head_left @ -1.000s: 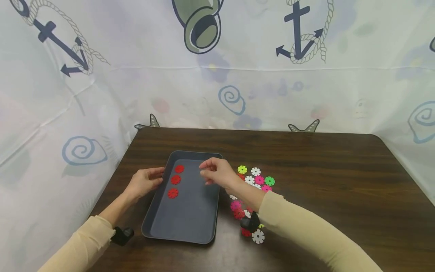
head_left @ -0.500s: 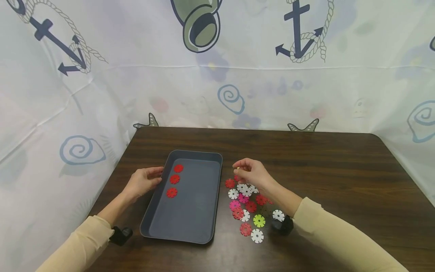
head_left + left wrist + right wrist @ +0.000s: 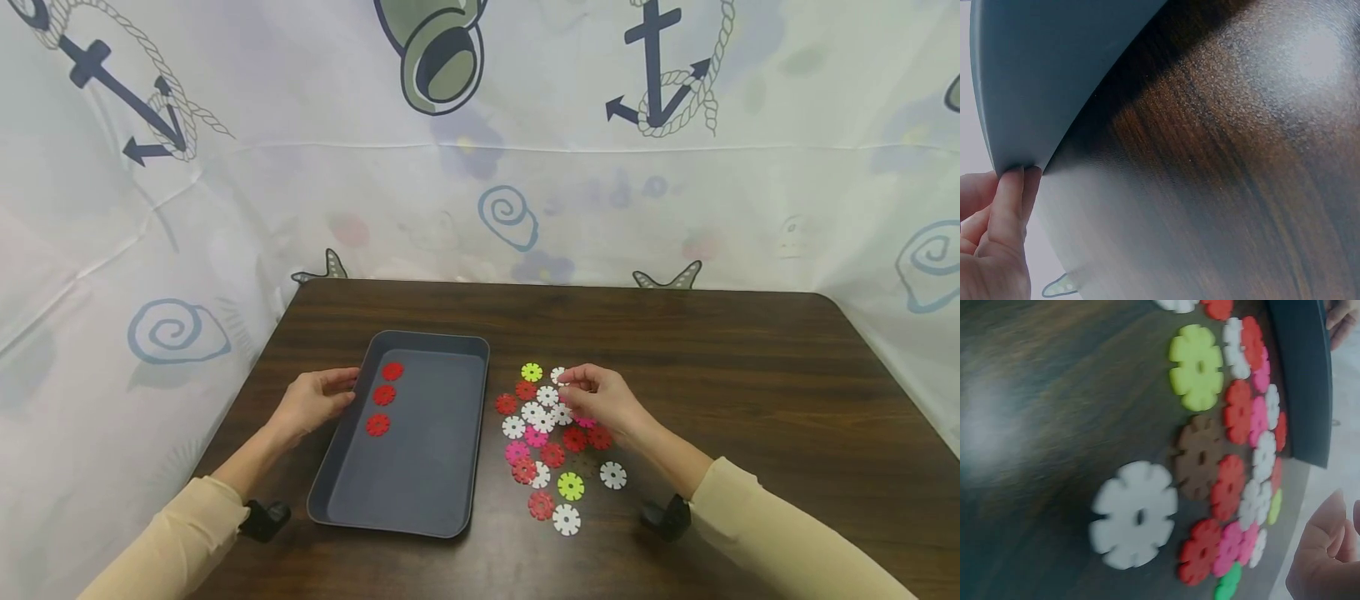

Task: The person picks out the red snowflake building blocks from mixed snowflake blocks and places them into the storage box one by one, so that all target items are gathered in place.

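Nearest the person, the left hand (image 3: 313, 402) steadies the grey tray (image 3: 420, 500) by pinching its left rim, keeping the three red discs (image 3: 383, 395) in line, while beyond it the right hand (image 3: 600, 400), fingers curled, pinches at the loose discs (image 3: 547, 442) on the table (image 3: 750, 375).

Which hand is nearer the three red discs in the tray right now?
Left. The left hand holds the tray at its left rim, just beside the three red discs. The right hand is off to the tray's right, over the loose pile of discs on the table.
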`<state>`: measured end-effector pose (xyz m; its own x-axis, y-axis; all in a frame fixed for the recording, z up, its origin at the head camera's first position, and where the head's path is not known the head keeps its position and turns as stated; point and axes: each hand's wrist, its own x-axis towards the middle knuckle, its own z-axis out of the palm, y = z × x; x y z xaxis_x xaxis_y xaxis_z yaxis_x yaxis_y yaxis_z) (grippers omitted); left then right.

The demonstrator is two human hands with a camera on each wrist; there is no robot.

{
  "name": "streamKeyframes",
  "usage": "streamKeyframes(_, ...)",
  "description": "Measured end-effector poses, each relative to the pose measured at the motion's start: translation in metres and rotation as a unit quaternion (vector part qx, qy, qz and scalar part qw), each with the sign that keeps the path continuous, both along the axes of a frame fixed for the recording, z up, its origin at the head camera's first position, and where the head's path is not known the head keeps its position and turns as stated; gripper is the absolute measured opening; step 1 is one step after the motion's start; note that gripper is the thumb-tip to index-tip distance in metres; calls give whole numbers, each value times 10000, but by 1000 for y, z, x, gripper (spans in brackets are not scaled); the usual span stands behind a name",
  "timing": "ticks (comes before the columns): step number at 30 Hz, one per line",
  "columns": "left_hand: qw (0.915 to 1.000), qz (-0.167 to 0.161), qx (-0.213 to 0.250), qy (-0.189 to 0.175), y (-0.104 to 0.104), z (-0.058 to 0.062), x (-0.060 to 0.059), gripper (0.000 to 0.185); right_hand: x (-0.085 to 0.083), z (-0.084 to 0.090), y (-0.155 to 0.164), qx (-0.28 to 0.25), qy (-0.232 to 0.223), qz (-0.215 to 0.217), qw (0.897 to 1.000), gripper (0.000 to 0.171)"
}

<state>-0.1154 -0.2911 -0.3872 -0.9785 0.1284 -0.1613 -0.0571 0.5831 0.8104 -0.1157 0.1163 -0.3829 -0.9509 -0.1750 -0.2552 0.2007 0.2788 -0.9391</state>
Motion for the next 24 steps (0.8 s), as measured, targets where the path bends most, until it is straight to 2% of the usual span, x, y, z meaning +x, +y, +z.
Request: streamKeyframes(24, 10000, -40, -61, -35, 0, -1, -2, 46, 23, -32, 49, 830, 66, -201, 9963, 27)
